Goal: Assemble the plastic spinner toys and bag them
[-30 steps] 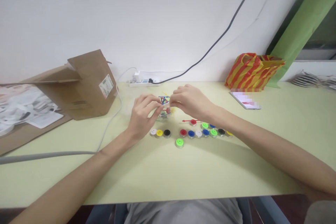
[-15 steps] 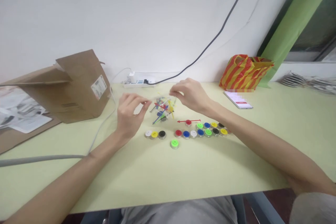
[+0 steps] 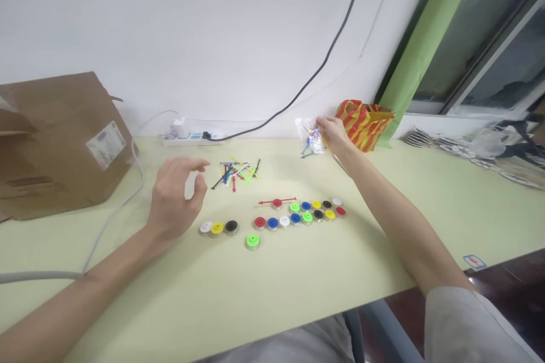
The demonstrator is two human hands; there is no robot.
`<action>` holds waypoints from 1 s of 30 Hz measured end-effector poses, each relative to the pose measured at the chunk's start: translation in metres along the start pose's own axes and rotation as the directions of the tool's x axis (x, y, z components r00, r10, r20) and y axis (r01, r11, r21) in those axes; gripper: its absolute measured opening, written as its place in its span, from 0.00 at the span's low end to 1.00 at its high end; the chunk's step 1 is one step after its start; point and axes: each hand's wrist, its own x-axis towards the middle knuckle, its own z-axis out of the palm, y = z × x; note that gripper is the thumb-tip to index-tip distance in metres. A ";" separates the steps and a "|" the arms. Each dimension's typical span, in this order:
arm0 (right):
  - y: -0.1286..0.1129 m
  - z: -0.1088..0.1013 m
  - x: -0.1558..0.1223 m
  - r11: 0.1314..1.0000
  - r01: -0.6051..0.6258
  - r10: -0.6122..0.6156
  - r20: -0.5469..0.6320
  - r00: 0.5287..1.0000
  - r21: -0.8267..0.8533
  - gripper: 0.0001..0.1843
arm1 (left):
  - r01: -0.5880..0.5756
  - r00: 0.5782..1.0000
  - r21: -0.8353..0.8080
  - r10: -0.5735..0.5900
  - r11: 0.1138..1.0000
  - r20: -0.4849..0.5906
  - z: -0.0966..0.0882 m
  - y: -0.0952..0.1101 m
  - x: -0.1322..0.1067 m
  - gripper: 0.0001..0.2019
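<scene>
The right hand (image 3: 335,136) has pulled the flimsy plastic bag (image 3: 313,142) away, pinching its top, leaving light, slippery plastic sticks (image 3: 235,173) scattered mid-table, best pinched singly, while the empty left hand (image 3: 176,199) hovers, fingers loosely curled.

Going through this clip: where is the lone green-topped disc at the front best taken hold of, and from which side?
Best pinched by its round rim from above, thumb and finger on opposite sides of the green-topped disc. It lies flat, and its low round body offers a rim all round. The left hand would probably come in from the front left, since the black-topped disc sits apart from it on that side.
</scene>
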 end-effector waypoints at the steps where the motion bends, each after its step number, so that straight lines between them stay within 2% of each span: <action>1: 0.011 -0.005 0.003 0.996 -0.058 0.058 -0.007 0.998 -0.061 0.10 | 0.012 1.000 -0.010 -0.012 1.000 0.000 0.000 -0.001 0.000 0.12; 4: 0.041 -0.018 0.003 0.964 -0.171 0.180 0.025 0.983 -0.202 0.09 | 0.031 1.000 -0.037 -0.031 0.999 0.006 0.001 -0.002 -0.001 0.13; 7: 0.064 -0.028 0.001 0.903 -0.232 0.261 0.033 0.965 -0.361 0.07 | 0.012 1.000 -0.026 -0.012 1.000 0.022 0.002 -0.004 -0.001 0.14; 13: 0.087 -0.034 0.006 0.713 -0.160 0.215 -0.004 0.977 -0.682 0.05 | -0.045 0.999 0.063 0.044 0.997 0.020 0.003 -0.002 -0.001 0.13; 18: 0.091 -0.035 0.004 0.553 -0.099 0.169 -0.006 0.986 -0.828 0.04 | -0.047 0.999 0.078 0.045 0.996 0.027 0.003 0.000 -0.001 0.12; 20: 0.092 -0.036 0.003 0.508 -0.092 0.144 -0.020 0.989 -0.857 0.09 | -0.034 0.999 0.069 0.031 0.997 0.041 0.003 0.000 -0.002 0.12; 22: 0.092 -0.036 0.001 0.478 -0.085 0.105 -0.040 0.994 -0.874 0.20 | -0.031 0.998 0.060 0.027 0.998 0.062 0.003 0.000 -0.002 0.12; 25: 0.088 -0.034 0.002 0.454 -0.072 0.037 -0.061 0.997 -0.888 0.31 | -0.039 0.992 0.039 0.034 0.999 0.121 0.002 0.001 -0.002 0.11; 28: 0.072 -0.028 0.004 0.482 -0.002 -0.100 -0.058 0.993 -0.876 0.26 | -0.064 0.977 -0.002 0.063 0.998 0.201 0.003 0.006 -0.003 0.11; 30: 0.054 -0.020 0.003 0.546 0.121 -0.219 -0.002 0.976 -0.829 0.23 | -0.092 0.963 -0.043 0.100 0.995 0.250 0.003 0.009 -0.004 0.11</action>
